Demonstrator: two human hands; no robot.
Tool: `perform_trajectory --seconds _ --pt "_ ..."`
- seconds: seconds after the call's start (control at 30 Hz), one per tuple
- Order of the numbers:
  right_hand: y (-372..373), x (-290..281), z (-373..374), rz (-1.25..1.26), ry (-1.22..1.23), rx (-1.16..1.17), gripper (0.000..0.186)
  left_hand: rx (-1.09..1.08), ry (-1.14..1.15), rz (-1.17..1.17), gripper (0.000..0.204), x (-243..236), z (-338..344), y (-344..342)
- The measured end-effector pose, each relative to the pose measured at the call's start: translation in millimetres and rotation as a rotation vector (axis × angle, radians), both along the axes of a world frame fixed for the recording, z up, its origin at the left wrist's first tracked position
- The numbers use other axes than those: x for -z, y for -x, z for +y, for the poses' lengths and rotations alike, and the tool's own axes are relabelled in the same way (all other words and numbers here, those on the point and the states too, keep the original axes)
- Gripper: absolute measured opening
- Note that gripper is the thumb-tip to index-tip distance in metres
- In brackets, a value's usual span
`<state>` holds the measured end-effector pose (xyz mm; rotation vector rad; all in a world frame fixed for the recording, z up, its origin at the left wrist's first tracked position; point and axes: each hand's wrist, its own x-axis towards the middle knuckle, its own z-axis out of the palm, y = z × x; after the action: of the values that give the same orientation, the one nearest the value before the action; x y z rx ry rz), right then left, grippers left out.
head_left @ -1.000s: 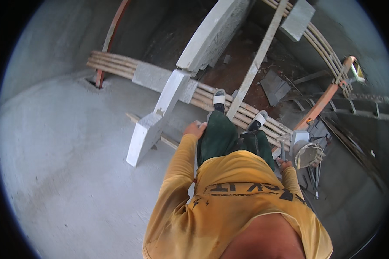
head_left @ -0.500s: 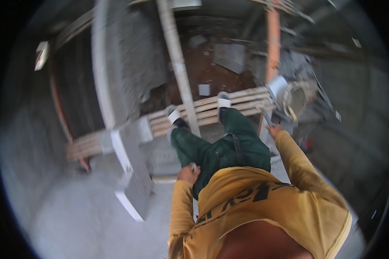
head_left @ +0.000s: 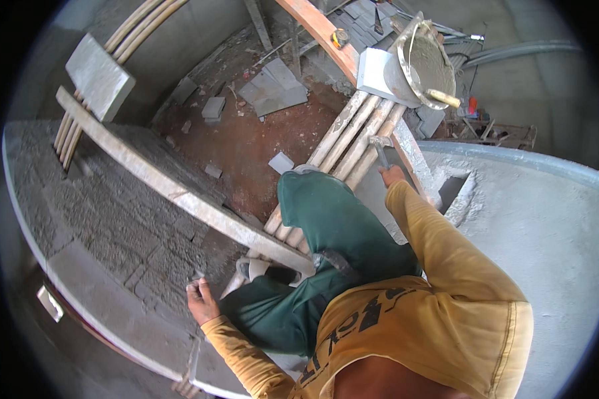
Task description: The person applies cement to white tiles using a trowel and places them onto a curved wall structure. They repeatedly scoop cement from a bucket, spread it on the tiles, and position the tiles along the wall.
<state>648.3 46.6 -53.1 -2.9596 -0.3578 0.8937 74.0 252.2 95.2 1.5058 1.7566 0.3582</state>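
My right hand [head_left: 394,175] is closed round the handle of a hammer [head_left: 382,150], whose pale head is over the bamboo poles [head_left: 361,136]. Low on the left, my left hand [head_left: 203,302] is closed, with a small greyish piece [head_left: 197,275] at its fingertips that I cannot make out. This hand is beside a rough, mortar-covered wall face [head_left: 133,233]. My legs in green trousers straddle the pole platform, one shoe [head_left: 253,267] resting on it. A long pale plank [head_left: 180,189] runs from the wall toward my legs.
A mortar bucket [head_left: 399,76] with a wooden-handled tool [head_left: 442,98] stands at the platform's far end, next to a light block [head_left: 374,70]. A tape measure [head_left: 340,38] lies on an orange beam [head_left: 316,30]. Broken slabs [head_left: 273,90] lie on reddish ground below. Another block [head_left: 100,73] rests at upper left.
My view has turned, bringing the rough wall face into sight on the left. My left hand has moved from beside my thigh out toward that wall. The hammer stays in my right hand.
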Motion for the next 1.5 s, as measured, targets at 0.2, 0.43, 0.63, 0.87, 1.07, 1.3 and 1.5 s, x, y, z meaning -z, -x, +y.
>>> perform_trajectory --seconds 0.2,0.43,0.63,0.87,1.07,1.3,1.5 --pt "-37 116 16 -0.123 -0.081 0.114 0.058 0.062 0.114 0.073 0.028 65 24 -38" --pt "-26 157 39 -0.206 -0.09 0.243 0.055 0.223 -0.06 0.036 0.028 60 39 -95" --pt "-22 158 35 -0.078 0.027 0.219 0.06 0.266 -0.035 0.075 0.029 76 54 -121" --pt "-60 49 65 -0.467 -0.606 0.049 0.043 0.339 -0.048 0.005 0.031 87 62 -129" --pt "-219 -57 154 -0.884 -0.913 -0.138 0.048 0.341 -0.056 0.081 0.03 81 65 -145" --pt "-414 -35 210 -0.17 -0.394 -0.106 0.064 0.264 -0.144 0.296 0.041 54 51 -145" --pt "-565 -63 195 -1.062 -0.093 -0.307 0.033 0.154 -0.263 0.399 0.042 20 13 -153"
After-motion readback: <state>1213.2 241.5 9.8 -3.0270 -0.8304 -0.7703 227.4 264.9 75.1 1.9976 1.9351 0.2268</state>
